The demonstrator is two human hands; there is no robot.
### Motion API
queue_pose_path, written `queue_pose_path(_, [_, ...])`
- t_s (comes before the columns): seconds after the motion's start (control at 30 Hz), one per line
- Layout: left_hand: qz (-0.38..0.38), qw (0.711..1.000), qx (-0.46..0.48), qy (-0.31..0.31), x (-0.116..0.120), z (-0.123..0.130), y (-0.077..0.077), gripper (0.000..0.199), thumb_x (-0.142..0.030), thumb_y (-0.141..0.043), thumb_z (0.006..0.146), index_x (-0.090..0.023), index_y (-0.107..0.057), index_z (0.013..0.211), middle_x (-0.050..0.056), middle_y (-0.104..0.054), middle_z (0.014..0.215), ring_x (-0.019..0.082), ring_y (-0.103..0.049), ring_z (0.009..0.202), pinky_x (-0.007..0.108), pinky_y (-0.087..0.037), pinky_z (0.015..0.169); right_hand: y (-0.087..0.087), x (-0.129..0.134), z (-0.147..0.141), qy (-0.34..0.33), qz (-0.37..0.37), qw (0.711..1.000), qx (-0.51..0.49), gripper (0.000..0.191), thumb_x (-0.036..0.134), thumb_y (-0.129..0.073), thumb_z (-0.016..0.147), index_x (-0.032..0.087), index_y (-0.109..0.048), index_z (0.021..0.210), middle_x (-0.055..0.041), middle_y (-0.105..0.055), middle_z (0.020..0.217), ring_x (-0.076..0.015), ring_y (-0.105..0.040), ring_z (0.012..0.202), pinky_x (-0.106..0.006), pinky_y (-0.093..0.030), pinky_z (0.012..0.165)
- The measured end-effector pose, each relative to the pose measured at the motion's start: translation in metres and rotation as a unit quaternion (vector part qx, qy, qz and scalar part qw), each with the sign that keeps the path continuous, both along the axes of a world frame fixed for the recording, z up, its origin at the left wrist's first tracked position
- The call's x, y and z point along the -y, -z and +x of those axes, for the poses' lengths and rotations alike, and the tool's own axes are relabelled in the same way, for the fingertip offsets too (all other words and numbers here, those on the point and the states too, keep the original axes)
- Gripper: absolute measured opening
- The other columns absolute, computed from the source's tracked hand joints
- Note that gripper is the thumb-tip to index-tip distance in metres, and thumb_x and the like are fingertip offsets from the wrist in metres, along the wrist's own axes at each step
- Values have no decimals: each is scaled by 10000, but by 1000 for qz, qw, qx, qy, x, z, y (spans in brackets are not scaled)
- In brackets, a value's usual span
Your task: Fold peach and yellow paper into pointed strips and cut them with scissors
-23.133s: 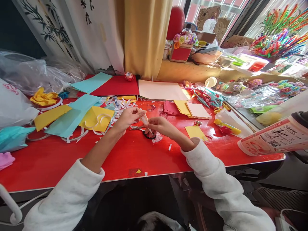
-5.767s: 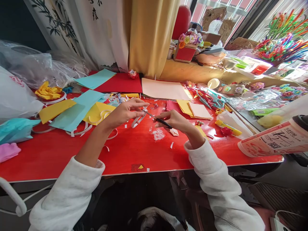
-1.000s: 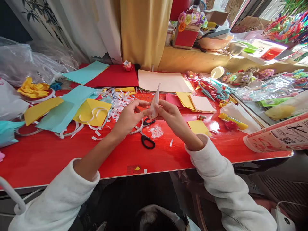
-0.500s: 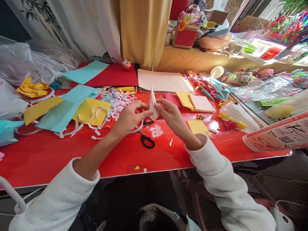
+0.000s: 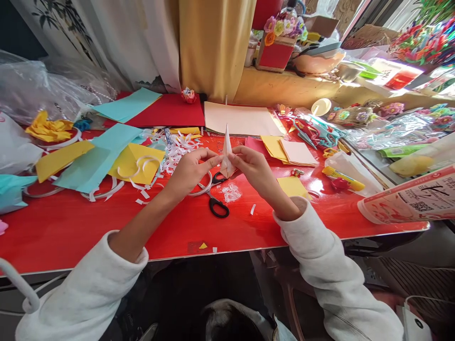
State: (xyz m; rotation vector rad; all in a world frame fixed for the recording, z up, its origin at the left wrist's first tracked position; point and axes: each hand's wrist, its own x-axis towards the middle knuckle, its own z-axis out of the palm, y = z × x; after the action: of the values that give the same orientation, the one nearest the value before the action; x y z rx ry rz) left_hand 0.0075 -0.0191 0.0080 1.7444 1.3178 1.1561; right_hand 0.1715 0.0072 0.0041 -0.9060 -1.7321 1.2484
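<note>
The left hand [image 5: 188, 173] and the right hand [image 5: 253, 171] are both grasping, between thumb and fingers, one pale, pointed piece of folded paper [image 5: 226, 160]. This piece is held upright above the middle of the red, glossy table surface [image 5: 170, 241], its sharp tip directed to the far edge. Below the hands, a pair of scissors with black plastic handles [image 5: 212, 204] lies on the surface, one handle ring toward the near edge. Beyond the left hand, a heap of white, narrow paper scraps [image 5: 177, 154] is spread. To the right of the right hand lies a yellow, flat paper piece [image 5: 292, 186]. Near the right edge stands, tilted, a pink and white printed cup [image 5: 408, 201].
</note>
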Motion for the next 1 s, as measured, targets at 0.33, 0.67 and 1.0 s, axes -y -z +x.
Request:
queue_pose_path(0.33, [-99,968,-216,82,-11,-36,-2,216,-421,-564,714,-221,-646,720,13,-646,744,165,-547,675,241,-368,607,7,-14,22,202,206,840,459,244,288,-529,792,118,-586,958,-155,-571,945,-261,-511,920,-423,-405,788])
queue_pose_path(0.67, [-111,942,-263,177,-3,-38,-5,330,-282,-541,720,-258,-582,1046,0,-623,781,158,-541,669,232,-365,578,10,14,2,-148,230,867,416,724,542,-648,622,145,-425,1184,-126,-476,1116,-267,-442,1051,-390,-408,853])
queue_pose_path(1.0, [71,987,-127,-68,-3,-36,-20,258,-216,-575,737,-249,-583,993,8,-597,808,149,-544,730,267,-412,656,7,18,0,-149,217,855,448,437,400,-564,778,120,-500,1107,-123,-518,1009,-221,-529,888,-320,-416,750])
